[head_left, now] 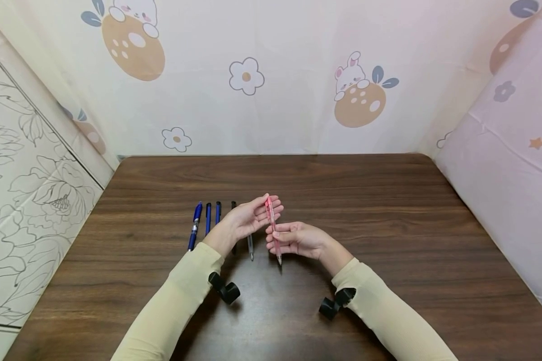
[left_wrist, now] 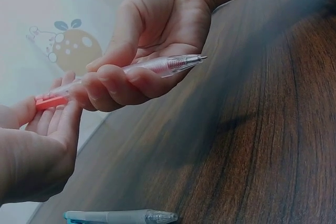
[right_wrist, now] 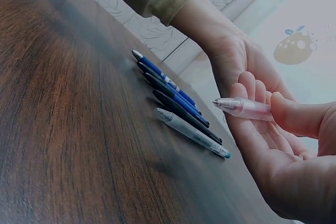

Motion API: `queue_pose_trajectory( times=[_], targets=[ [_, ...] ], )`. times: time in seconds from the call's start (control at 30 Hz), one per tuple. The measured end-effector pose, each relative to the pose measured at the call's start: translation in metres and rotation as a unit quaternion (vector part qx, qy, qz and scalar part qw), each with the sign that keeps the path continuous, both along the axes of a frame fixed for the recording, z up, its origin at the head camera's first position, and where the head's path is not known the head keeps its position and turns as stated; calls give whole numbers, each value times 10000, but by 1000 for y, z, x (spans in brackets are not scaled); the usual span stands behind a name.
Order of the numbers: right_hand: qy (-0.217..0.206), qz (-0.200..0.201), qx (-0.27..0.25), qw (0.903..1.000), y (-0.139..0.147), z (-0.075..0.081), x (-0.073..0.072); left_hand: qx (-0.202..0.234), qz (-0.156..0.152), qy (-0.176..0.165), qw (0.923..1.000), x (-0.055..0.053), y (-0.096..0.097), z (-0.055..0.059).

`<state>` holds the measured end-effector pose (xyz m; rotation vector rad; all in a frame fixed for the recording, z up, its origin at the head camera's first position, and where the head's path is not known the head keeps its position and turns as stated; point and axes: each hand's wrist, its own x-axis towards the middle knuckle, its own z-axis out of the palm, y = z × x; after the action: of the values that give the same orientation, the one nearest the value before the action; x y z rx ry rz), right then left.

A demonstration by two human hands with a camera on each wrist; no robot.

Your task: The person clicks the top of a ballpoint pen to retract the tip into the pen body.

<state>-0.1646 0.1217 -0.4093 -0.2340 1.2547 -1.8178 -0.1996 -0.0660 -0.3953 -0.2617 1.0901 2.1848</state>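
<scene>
A clear pink ballpoint pen (head_left: 272,215) with a red-pink clip is held above the table between both hands, its metal tip pointing toward the person. My left hand (head_left: 246,219) pinches the clip end between thumb and fingers. Lower on the barrel, my right hand (head_left: 308,241) grips it, thumb on top and fingers beneath. The bare writing point of the pink pen (left_wrist: 178,64) shows in the left wrist view. In the right wrist view, the right thumb covers part of the barrel.
Left of the hands, several pens lie side by side on the brown wooden table (head_left: 388,210): a blue pen (head_left: 195,225), two slimmer blue pens, a black pen and a grey translucent pen (right_wrist: 191,133). The left arm partly covers them. A patterned curtain (head_left: 293,115) hangs behind.
</scene>
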Motion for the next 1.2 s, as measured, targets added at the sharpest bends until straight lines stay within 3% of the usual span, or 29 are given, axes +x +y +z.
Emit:
queue_pose_trajectory(
  times=[0.6, 1.2],
  targets=[
    [54, 18, 146, 9999, -3, 3, 1, 292, 252, -343, 9987, 1, -5, 1],
    [7, 25, 120, 9999, -5, 3, 2, 317, 235, -236, 9989, 3, -7, 2]
  ],
)
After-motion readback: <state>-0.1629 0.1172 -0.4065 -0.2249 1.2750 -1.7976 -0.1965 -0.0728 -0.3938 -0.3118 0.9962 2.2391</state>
